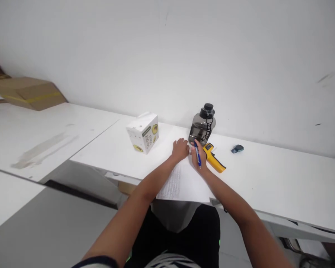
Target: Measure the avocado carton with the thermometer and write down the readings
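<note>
A handwritten sheet of paper (188,182) lies on the white table in front of me, its near edge at the table's front. My left hand (181,149) rests on the upper left part of the sheet, fingers slightly bent and lying down, with nothing visible in them. In my right hand (198,154) is a blue pen (197,154), gripped between thumb and fingers over the sheet's upper right. Just right of that hand lies a yellow and black gun-shaped infrared thermometer (215,160). Behind both hands stands a dark translucent water bottle (202,126) with a black cap.
To the left stands a white "Super Meal" box (143,134) with avocado pictures. A small dark object (237,149) lies at the right. Cardboard boxes (30,93) sit far left against the wall. A gap (80,193) separates the table sections at the left.
</note>
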`<state>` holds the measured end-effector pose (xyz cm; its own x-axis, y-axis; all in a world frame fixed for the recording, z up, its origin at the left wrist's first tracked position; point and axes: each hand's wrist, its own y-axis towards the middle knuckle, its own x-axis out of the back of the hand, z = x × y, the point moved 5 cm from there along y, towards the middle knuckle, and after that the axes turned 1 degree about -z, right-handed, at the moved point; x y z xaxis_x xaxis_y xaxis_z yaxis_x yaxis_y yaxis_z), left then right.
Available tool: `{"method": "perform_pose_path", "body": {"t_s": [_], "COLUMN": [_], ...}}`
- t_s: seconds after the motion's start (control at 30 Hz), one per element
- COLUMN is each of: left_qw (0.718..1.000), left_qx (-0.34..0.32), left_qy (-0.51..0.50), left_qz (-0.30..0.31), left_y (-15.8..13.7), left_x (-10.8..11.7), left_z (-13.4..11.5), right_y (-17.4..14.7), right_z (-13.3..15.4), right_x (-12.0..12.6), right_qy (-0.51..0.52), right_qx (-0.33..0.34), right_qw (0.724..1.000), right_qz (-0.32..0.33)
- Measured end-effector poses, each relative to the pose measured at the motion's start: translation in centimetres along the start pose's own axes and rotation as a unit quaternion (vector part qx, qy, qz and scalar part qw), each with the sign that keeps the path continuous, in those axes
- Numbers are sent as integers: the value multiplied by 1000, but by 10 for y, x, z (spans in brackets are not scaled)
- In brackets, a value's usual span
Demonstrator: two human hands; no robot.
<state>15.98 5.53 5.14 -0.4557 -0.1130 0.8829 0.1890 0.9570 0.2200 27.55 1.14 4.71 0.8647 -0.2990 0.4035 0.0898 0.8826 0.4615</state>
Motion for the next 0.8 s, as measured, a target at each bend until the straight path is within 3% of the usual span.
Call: {"method": "perform_pose_path", "body": {"t_s": [0.13, 0.23, 0.4, 0.57, 0.7, 0.8], "left_qw": [1000, 999, 999, 999, 983, 928], "left_qx": [-10, 0, 17, 22, 62, 107], "left_qy": [20, 41, 25, -21, -160, -339], "left_qz": [-1, -13, -33, -42, -70, -110], "left_y": [8, 19, 33, 32, 33, 34], "left_x": [-3, -3, -2, -2, 4, 8], "left_z": [8, 12, 20, 22, 29, 41], "right_y": [-5, -14, -26, -21, -24, -26], "right_z": [9, 10, 16, 13, 10, 7], "right_x": [7, 12, -7, -13, -13, -15], "right_qy": [-5, 17, 96, 41, 41, 46], "right_qx": [55, 10, -57, -92, -98, -105], "right_qw": [998, 999, 967, 969, 968, 966], "right_qz": [-4, 29, 228, 225, 226, 232]}}
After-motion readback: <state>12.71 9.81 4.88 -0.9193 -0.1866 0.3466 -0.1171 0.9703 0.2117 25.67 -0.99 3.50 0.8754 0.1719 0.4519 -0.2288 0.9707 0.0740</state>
